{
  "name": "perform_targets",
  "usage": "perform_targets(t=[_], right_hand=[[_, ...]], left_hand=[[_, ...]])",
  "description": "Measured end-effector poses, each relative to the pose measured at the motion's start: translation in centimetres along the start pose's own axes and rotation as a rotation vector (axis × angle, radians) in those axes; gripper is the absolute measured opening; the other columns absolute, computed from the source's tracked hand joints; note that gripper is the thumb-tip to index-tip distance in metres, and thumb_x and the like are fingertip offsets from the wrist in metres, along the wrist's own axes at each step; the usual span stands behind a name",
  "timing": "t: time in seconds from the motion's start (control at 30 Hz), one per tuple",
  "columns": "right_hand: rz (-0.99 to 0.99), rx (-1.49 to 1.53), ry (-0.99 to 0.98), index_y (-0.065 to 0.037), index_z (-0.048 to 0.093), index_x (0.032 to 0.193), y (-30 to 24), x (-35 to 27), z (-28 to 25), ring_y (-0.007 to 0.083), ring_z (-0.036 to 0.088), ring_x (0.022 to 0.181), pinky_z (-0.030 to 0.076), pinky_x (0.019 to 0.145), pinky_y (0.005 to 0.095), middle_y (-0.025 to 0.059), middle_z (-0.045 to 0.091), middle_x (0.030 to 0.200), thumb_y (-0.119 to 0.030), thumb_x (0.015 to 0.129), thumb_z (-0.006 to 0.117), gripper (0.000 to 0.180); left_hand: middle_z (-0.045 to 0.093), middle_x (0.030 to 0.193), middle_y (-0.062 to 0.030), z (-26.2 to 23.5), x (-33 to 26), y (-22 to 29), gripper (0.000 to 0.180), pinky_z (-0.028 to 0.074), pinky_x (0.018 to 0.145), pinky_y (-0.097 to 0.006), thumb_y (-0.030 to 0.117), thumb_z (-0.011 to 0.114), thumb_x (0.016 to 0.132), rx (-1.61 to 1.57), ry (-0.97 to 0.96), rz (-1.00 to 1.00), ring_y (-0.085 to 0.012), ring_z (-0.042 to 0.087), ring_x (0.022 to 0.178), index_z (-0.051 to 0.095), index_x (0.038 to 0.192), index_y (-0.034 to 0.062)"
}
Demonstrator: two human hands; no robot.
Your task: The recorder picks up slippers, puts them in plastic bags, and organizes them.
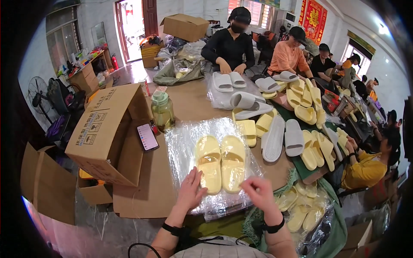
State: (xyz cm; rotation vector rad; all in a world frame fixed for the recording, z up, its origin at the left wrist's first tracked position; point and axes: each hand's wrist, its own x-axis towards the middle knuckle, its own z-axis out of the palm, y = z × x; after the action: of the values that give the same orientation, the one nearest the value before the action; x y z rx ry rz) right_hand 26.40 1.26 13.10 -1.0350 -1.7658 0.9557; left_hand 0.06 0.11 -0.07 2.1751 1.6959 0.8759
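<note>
A pair of pale yellow slippers (209, 165) lies side by side, toes away from me, under shiny film that looks like a clear plastic bag (183, 142). More clear film spreads beneath them on the cardboard-covered table. My left hand (190, 189) is open, its fingers laid flat on the film along the left slipper's outer edge. By the heel of the right slipper, my right hand (260, 191) has its fingers curled together. Whatever it may be pinching is too small to make out.
An open cardboard box (103, 124), a phone (147, 137) and a green-lidded jar (162, 112) stand left. Grey slippers (273, 138) and yellow slippers pile up right. A green sack (331, 215) holds bagged slippers low right. Across the table, a person in black (232, 47) handles grey slippers; others sit right.
</note>
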Motion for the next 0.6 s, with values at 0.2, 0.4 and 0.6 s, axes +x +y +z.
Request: perform_targets(t=[0.2,0.4,0.6], right_hand=[[-0.034,-0.402,0.250,-0.004,0.065,0.081,0.7,6.2,2.9,0.0259,0.060,0.064,0.047,0.059,0.0346,0.0090,0.062,0.072,-0.019,0.085,0.065,0.015],[0.104,-0.829,-0.006,0.003,0.063,0.081,10.7,9.2,7.3,0.0330,0.065,0.074,0.052,0.065,0.0398,0.0199,0.064,0.076,-0.054,0.080,0.062,0.057],[0.234,-0.867,0.041,-0.001,0.060,0.085,11.8,9.9,10.1,0.0359,0.064,0.067,0.052,0.063,0.0452,0.0187,0.065,0.073,-0.045,0.083,0.060,0.045]], left_hand=[[0.023,0.151,-0.0210,0.1,-0.4,0.3,0.066,0.030,0.109,-0.046,0.035,0.060,0.086,-0.046,0.029,-0.043,-0.0416,0.036,0.131,0.038,0.141,0.0075],[0.024,0.151,-0.0212,0.3,-0.1,0.2,0.064,0.034,0.105,-0.047,0.035,0.060,0.086,-0.019,0.031,-0.029,-0.0449,0.039,0.126,0.040,0.140,0.0069],[0.022,0.150,-0.0253,0.4,-0.2,0.0,0.068,0.033,0.106,-0.047,0.037,0.059,0.087,0.018,0.027,-0.013,-0.0444,0.039,0.127,0.035,0.142,0.0047]])
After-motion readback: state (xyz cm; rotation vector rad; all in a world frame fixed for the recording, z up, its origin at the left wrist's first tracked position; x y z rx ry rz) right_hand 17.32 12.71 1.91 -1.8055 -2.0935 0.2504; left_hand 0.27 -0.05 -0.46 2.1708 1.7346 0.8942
